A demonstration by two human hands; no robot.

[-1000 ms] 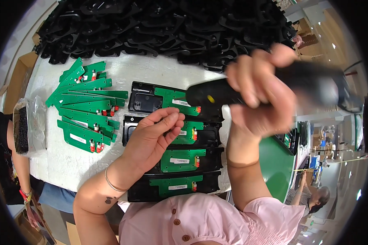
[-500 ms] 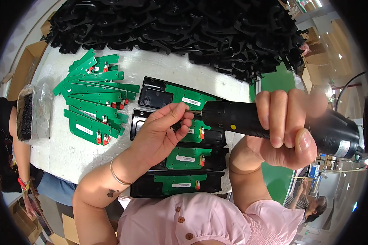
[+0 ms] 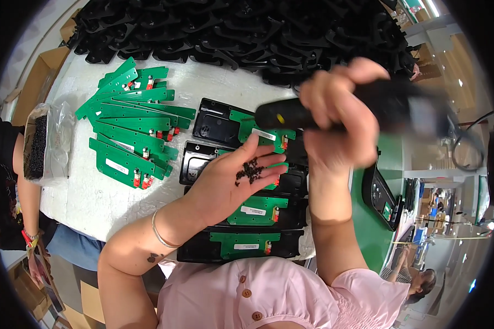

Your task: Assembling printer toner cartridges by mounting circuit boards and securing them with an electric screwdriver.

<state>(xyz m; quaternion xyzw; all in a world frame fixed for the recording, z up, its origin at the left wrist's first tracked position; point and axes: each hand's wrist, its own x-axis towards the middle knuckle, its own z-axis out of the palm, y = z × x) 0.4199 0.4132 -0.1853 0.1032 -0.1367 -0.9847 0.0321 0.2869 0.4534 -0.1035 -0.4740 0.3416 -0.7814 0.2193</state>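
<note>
Palm up with its fingers stretched out, my left hand (image 3: 225, 172) holds a loose pile of small black screws (image 3: 249, 171). My right hand (image 3: 343, 109), blurred by motion, grips a black electric screwdriver (image 3: 291, 113). The screwdriver points left, its bit over the farthest of several black plastic housings (image 3: 211, 125); whether it touches cannot be told. Green circuit boards (image 3: 253, 211) with white labels and red-and-white connectors lie in these housings, which form a column in front of me. My left hand hides part of the second housing and its board.
More green circuit boards (image 3: 132, 122) are fanned out on the left. Beyond them stands a plastic-lined box (image 3: 37, 148) of tiny black pieces. A large heap of black plastic parts (image 3: 230, 33) fills the back. Another housing (image 3: 380, 192) lies right on a green surface. A person's arm (image 3: 30, 192) is at far left.
My left hand has let go of the screwdriver's tip and spread out, showing the screws. My right hand has moved the screwdriver up and left. A housing at the right has come into view.
</note>
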